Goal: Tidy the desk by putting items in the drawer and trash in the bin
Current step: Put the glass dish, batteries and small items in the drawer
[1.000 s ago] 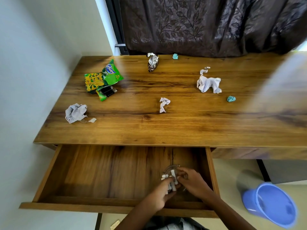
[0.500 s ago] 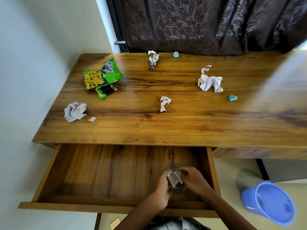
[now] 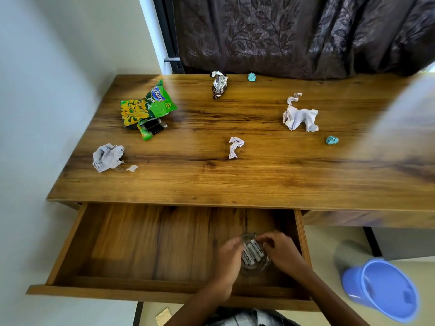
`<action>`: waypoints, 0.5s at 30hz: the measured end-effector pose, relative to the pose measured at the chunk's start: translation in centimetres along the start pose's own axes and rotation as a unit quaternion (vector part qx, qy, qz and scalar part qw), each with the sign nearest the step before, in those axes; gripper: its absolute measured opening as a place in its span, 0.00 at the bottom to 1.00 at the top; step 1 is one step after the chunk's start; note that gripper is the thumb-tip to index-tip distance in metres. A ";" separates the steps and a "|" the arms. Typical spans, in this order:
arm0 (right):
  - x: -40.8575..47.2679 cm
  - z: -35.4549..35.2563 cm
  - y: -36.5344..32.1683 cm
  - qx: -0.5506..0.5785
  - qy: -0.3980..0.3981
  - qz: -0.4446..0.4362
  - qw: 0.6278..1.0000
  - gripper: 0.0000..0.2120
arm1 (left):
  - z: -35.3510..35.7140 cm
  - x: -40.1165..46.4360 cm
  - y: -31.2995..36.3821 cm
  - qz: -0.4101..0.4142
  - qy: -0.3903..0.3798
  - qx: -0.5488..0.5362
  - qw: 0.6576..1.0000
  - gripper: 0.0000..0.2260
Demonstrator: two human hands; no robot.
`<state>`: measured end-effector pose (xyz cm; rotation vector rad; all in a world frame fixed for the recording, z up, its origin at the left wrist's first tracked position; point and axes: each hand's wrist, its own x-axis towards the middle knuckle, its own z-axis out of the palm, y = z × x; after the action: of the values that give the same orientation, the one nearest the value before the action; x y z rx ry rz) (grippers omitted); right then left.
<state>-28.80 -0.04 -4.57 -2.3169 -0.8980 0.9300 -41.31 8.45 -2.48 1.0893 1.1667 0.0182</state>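
Both hands point(image 3: 255, 257) seemingly cup batteries point(image 3: 253, 252) inside the drawer point(image 3: 146, 245).

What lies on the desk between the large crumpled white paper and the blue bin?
Only the small teal wad lies between the large crumpled white paper and the blue bin, which stands open on the floor beyond the desk edge.

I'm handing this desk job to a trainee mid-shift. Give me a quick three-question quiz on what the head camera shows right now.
1. True or false: the drawer is closed.
2. Which lies nearest the desk's front edge? A) foil wrapper B) green snack bag C) grey crumpled paper
3. Fill in: both the left hand and the right hand are at a clear container holding ____.

Key: 1 false; 2 C; 3 batteries
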 end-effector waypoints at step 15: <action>-0.6 3.4 -1.2 -0.216 -0.038 -0.047 0.975 0.13 | -1.1 2.2 -2.5 0.185 0.017 0.478 0.858 0.21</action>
<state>-32.05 0.96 -5.81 -2.5766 -1.3428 0.8534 -42.36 8.98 -5.79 2.1957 0.9674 -0.2743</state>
